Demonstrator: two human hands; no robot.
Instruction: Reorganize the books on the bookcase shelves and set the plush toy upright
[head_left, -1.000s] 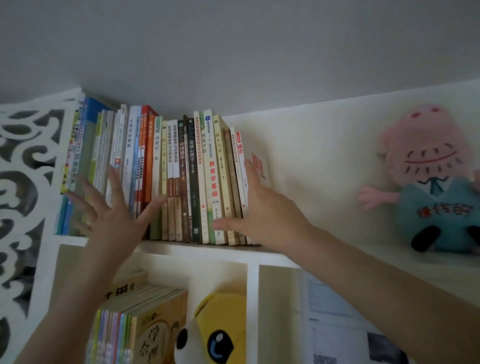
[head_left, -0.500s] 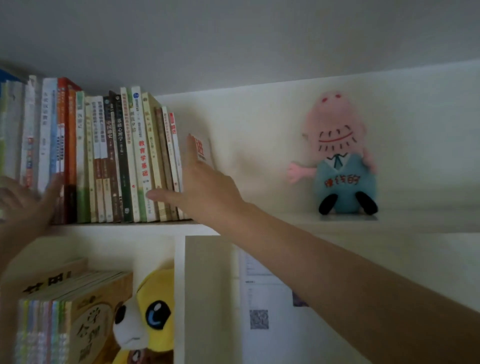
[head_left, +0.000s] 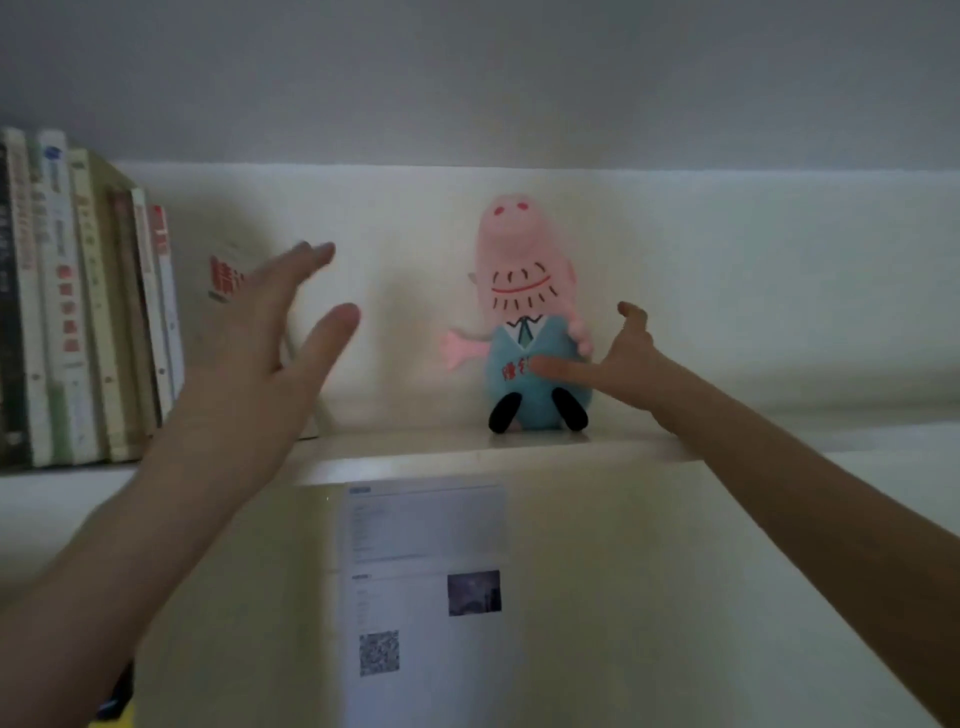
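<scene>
Shelving of pale cream filled the view, and the top shelf (head_left: 649, 448) ran from the left edge to the right with a plain white wall behind it. Under the shelf's front edge hung a flat cream panel (head_left: 649, 597). A row of books (head_left: 62, 312) stood upright at the left end of the shelf, spines outward, packed side by side, with the tallest ones farthest left. A printed sheet of paper (head_left: 423, 551) was stuck on the panel below the middle of the shelf, with a small dark picture and a square code on it; its text was too blurred to read.

The left hand (head_left: 249, 353) was raised in front of the shelf just right of the row, released, fingers straight and spread, holding nothing. The plush toy (head_left: 519, 270), a pink pig in a blue-green suit with black feet, sat upright near the middle of the shelf, close to the front edge, well apart from the books. The right hand (head_left: 631, 369) was at the toy's right side, fingers loosely hooked upward and not closed round anything, its thumb (head_left: 556, 370) stretched across the toy's belly. I couldn't tell how firmly it pressed.

A thin white book (head_left: 222, 275) with red characters leaned at the right end of the row, partly behind the left hand.
</scene>
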